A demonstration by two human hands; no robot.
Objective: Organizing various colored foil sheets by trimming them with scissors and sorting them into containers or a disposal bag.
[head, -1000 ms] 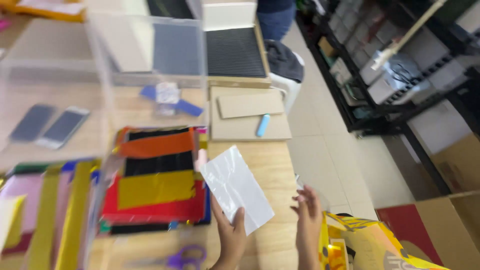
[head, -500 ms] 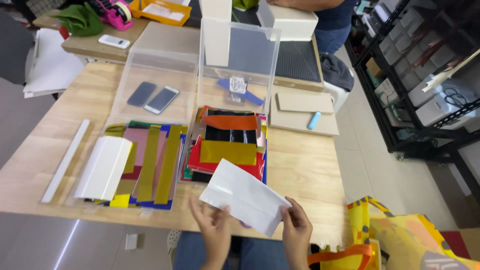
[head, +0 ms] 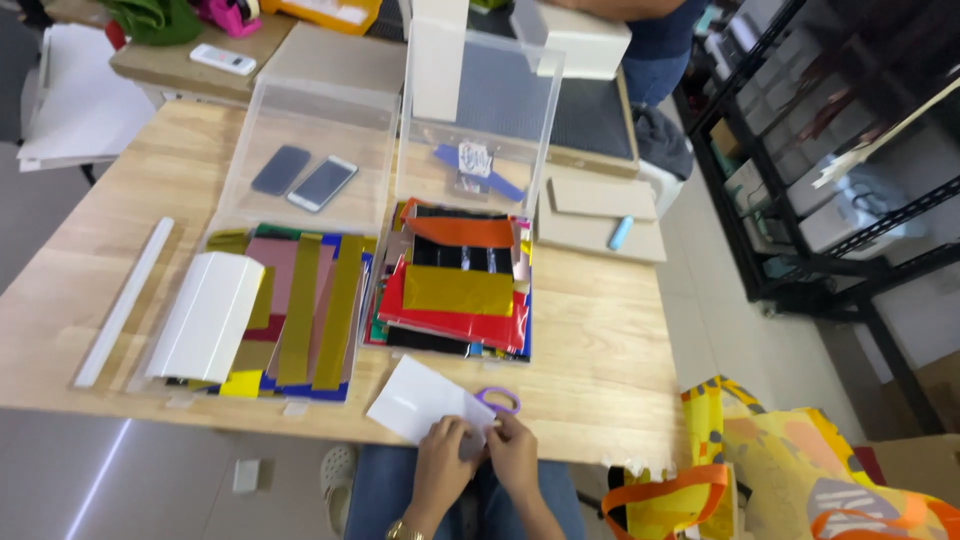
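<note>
White rectangular paper sheet [head: 418, 400]: lies at the near edge of the light wooden table [head: 600, 330], its near corner pinched from both sides. Left hand [head: 445, 462]: fingers closed on that corner. Right hand [head: 512, 452]: fingers closed on the same corner, touching the left. Purple-handled scissors [head: 497, 400]: on the table just beside the sheet, partly hidden by it. Stack of red, gold, orange and black foil sheets [head: 455, 285]: just beyond. Tray of gold and pink strips [head: 300, 300]: to its left, a curved white card [head: 207, 315] on top.
</note>
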